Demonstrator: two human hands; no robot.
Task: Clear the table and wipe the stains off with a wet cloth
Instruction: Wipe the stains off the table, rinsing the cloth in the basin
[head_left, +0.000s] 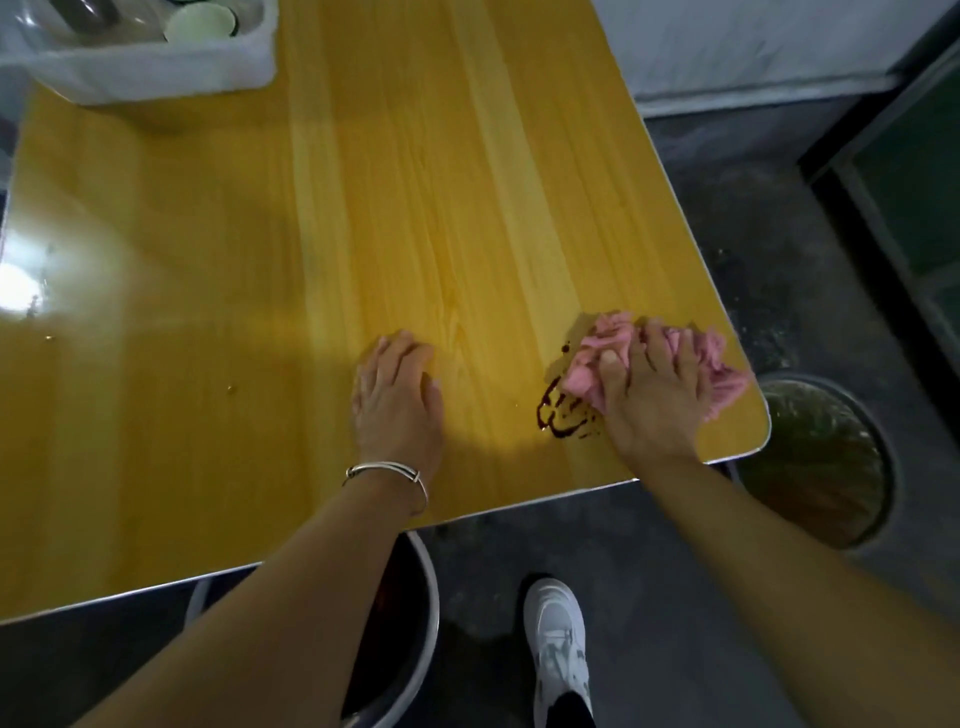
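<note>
Right hand (652, 395): down on the pink cloth (602, 343), fingers spread and bent over the bunched wad, gripping it against the table (415, 208); palm side pressing

Cloth: under and ahead of that hand's fingers, spilling out past the knuckles toward the table's corner

Stain (563, 415): there it is, dark squiggly streaks just to the thumb side of the right hand, touching the cloth's edge; part of it may be hidden under the wad, I can't tell

Left hand (397, 395): flat on the wood, fingers straight and together, holding nothing; well off to the thumb side of the right hand, bracelet (389, 470) on the wrist; looks like a brace

Step in hand: wiping, I'd say; the top looks cleared, with only a white bin (156, 73) far beyond the left hand's fingertips

How to do it well: sweep the wad sideways toward the thumb, right across the streaks; press through the heel of the hand; pull the liquid inward rather than pushing it off the near edge

Watch for: smearing; a bunched cloth has little flat face, so turning to a clean fold would help

Rinse: a bucket (821, 457) sits on the floor past the little-finger side of the right hand
</note>
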